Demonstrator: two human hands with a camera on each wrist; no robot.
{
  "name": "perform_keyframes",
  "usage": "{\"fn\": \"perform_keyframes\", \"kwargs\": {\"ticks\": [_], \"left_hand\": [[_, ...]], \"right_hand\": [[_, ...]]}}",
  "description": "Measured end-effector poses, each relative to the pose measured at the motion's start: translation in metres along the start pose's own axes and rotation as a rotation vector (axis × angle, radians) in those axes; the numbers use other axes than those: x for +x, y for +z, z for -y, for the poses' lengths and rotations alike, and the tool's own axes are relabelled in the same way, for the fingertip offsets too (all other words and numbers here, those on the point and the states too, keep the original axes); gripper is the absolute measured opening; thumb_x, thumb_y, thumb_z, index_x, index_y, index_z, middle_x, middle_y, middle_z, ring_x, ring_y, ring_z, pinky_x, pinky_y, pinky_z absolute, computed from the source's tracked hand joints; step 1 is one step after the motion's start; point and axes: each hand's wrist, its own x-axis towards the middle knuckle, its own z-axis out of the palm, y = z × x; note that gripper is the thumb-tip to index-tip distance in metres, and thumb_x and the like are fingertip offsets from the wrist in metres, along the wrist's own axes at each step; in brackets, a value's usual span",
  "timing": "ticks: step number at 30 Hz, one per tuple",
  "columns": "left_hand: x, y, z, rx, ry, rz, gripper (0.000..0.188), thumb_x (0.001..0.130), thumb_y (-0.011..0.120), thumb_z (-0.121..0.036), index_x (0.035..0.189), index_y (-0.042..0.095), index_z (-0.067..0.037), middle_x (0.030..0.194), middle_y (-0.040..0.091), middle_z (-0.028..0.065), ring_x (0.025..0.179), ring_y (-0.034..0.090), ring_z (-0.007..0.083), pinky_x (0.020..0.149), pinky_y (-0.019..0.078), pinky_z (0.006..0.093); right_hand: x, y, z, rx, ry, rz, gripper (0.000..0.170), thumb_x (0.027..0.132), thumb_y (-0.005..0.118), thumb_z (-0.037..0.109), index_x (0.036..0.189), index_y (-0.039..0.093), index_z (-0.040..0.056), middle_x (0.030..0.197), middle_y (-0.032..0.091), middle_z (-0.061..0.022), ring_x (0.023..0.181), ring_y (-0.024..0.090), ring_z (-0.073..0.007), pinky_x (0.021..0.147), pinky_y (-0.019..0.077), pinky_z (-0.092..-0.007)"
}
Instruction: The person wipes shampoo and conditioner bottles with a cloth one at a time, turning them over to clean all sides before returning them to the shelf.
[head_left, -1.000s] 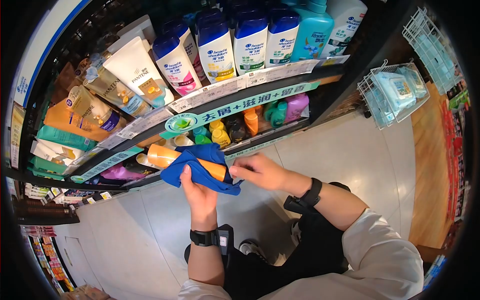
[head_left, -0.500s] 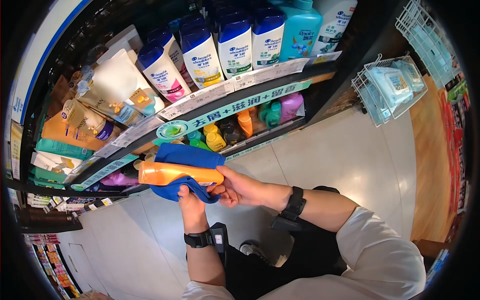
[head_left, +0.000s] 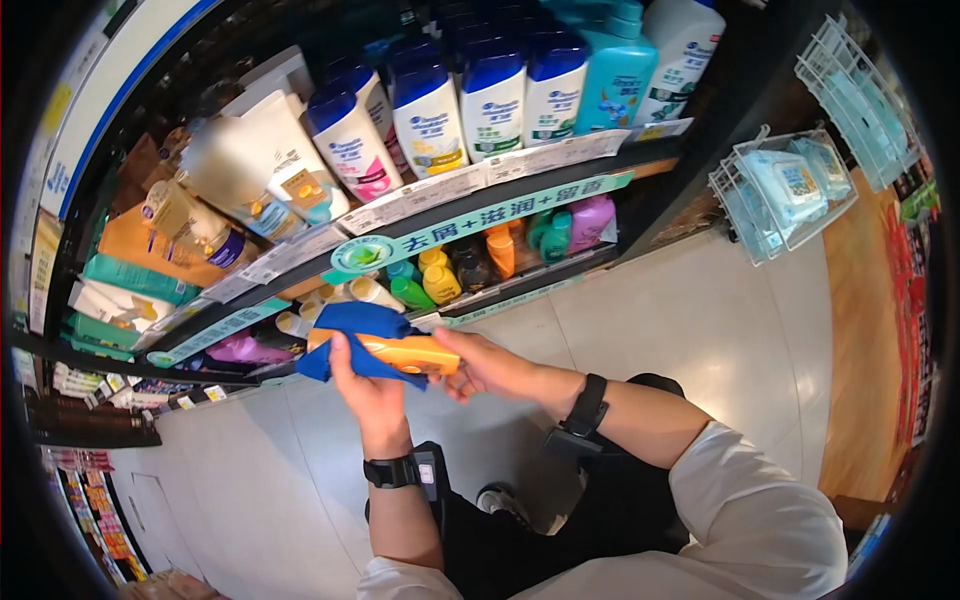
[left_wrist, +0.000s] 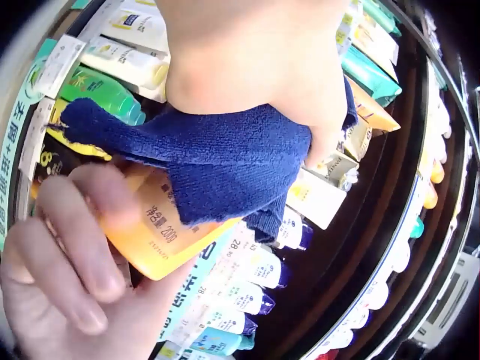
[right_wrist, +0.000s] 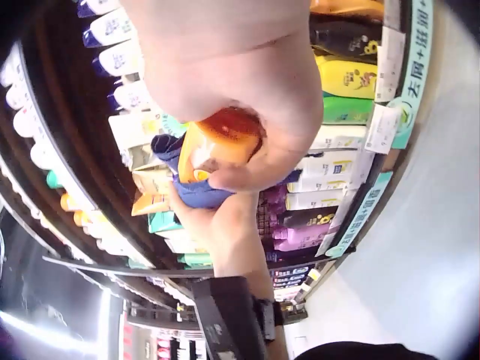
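An orange bottle (head_left: pixel 410 352) lies nearly level in front of the lower shelf, partly wrapped in a blue cloth (head_left: pixel 362 319). The left hand (head_left: pixel 372 395) grips cloth and bottle from below, its thumb over the cloth. At the bottle's right end, the right hand (head_left: pixel 485 365) holds it between thumb and curled fingers. In the left wrist view the cloth (left_wrist: pixel 232 154) covers much of the bottle (left_wrist: pixel 154 240), leaving printed text visible. The right wrist view has the right hand (right_wrist: pixel 240 97) round the bottle's end (right_wrist: pixel 217 150).
White bottles with blue caps (head_left: pixel 427 118) and cream tubes (head_left: pixel 290 160) fill the upper shelf (head_left: pixel 480 183). Yellow, green and purple bottles (head_left: pixel 592 220) stand on the shelf below. Wire baskets (head_left: pixel 785 195) with pale blue packs hang at the right. Tiled floor (head_left: pixel 690 310) lies beneath.
The right hand has moved from beside the cloth onto the bottle's right end. The cloth was opened out, exposing more of the bottle, and now covers its middle again.
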Motion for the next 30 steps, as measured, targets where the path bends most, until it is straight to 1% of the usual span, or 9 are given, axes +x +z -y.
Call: {"fn": "perform_keyframes", "kwargs": {"ticks": [6, 9, 12, 14, 16, 20, 22, 24, 30], "left_hand": [[-0.007, 0.005, -0.006, 0.006, 0.054, 0.078, 0.038, 0.088, 0.057, -0.033, 0.116, 0.05, -0.008, 0.108, 0.058, 0.006, 0.1, 0.057, 0.0217, 0.089, 0.0445, 0.0381], [0.005, -0.004, -0.009, -0.048, -0.027, -0.031, 0.034, 0.088, 0.058, -0.036, 0.108, 0.054, -0.008, 0.105, 0.06, 0.0066, 0.1, 0.057, 0.0218, 0.09, 0.0439, 0.0379], [0.013, -0.014, -0.005, -0.133, -0.096, -0.092, 0.031, 0.087, 0.059, -0.033, 0.105, 0.055, -0.008, 0.102, 0.061, 0.0071, 0.095, 0.059, 0.0208, 0.087, 0.046, 0.0369], [0.012, -0.017, -0.002, -0.059, -0.059, -0.081, 0.031, 0.087, 0.059, -0.033, 0.106, 0.054, -0.009, 0.102, 0.061, 0.007, 0.094, 0.06, 0.0206, 0.086, 0.0465, 0.0366], [0.011, -0.013, 0.001, 0.016, -0.027, -0.069, 0.032, 0.087, 0.059, -0.033, 0.106, 0.054, -0.009, 0.102, 0.061, 0.007, 0.093, 0.06, 0.0204, 0.085, 0.0469, 0.0362], [0.01, -0.013, 0.005, 0.076, -0.016, 0.027, 0.034, 0.087, 0.058, -0.033, 0.109, 0.052, -0.009, 0.101, 0.061, 0.0068, 0.094, 0.059, 0.0208, 0.085, 0.0469, 0.0365], [0.013, -0.012, 0.01, 0.036, -0.033, 0.026, 0.035, 0.087, 0.059, -0.033, 0.111, 0.052, -0.008, 0.102, 0.061, 0.0071, 0.096, 0.059, 0.0212, 0.086, 0.0465, 0.0361], [0.011, -0.009, 0.023, -0.057, -0.056, 0.065, 0.036, 0.088, 0.057, -0.034, 0.111, 0.052, -0.007, 0.102, 0.061, 0.0076, 0.097, 0.059, 0.0215, 0.087, 0.0464, 0.035], [0.007, -0.011, 0.038, -0.16, -0.218, 0.014, 0.043, 0.089, 0.056, -0.039, 0.112, 0.053, -0.004, 0.105, 0.06, 0.0096, 0.096, 0.059, 0.0222, 0.087, 0.0472, 0.0346]], "right_hand": [[0.01, 0.0, -0.016, 0.038, 0.028, -0.042, 0.047, 0.09, 0.05, 0.051, 0.103, 0.055, 0.0064, 0.073, 0.056, -0.0046, 0.06, 0.053, -0.0131, 0.057, 0.045, -0.0253], [0.002, 0.016, -0.01, -0.991, -0.824, -0.35, 0.038, 0.083, 0.069, 0.012, 0.115, 0.052, 0.0041, 0.104, 0.055, -0.0058, 0.094, 0.058, -0.018, 0.077, 0.05, -0.0267], [0.006, 0.018, -0.011, -0.905, -0.837, -0.33, 0.039, 0.082, 0.07, 0.013, 0.115, 0.051, 0.0037, 0.102, 0.055, -0.0058, 0.091, 0.059, -0.0186, 0.076, 0.0505, -0.0272], [0.016, 0.008, -0.018, -0.687, -0.65, -0.324, 0.037, 0.088, 0.063, 0.031, 0.114, 0.053, 0.0061, 0.091, 0.057, -0.0058, 0.077, 0.06, -0.0169, 0.064, 0.0502, -0.0246], [0.019, -0.007, -0.008, 0.075, 0.146, -0.084, 0.049, 0.092, 0.045, 0.054, 0.109, 0.055, 0.0089, 0.077, 0.057, -0.0054, 0.058, 0.054, -0.0132, 0.05, 0.0424, -0.021], [0.021, -0.008, -0.011, -0.012, 0.132, -0.124, 0.064, 0.09, 0.034, 0.064, 0.105, 0.058, 0.0055, 0.07, 0.059, -0.0069, 0.048, 0.051, -0.009, 0.041, 0.0381, -0.0197], [0.025, -0.003, -0.015, -0.13, 0.004, -0.228, 0.051, 0.093, 0.042, 0.051, 0.109, 0.057, 0.0049, 0.071, 0.058, -0.009, 0.051, 0.053, -0.0147, 0.045, 0.041, -0.0248], [0.029, 0.01, -0.023, -1.063, -1.024, -0.629, 0.033, 0.091, 0.054, 0.031, 0.111, 0.057, 0.0056, 0.078, 0.055, -0.0121, 0.055, 0.051, -0.0224, 0.051, 0.0443, -0.0305], [0.026, 0.016, -0.022, -1.393, -0.991, -0.497, 0.047, 0.078, 0.065, 0.015, 0.124, 0.055, 0.0163, 0.1, 0.052, -0.0085, 0.095, 0.048, -0.0307, 0.085, 0.0417, -0.0375]]}}
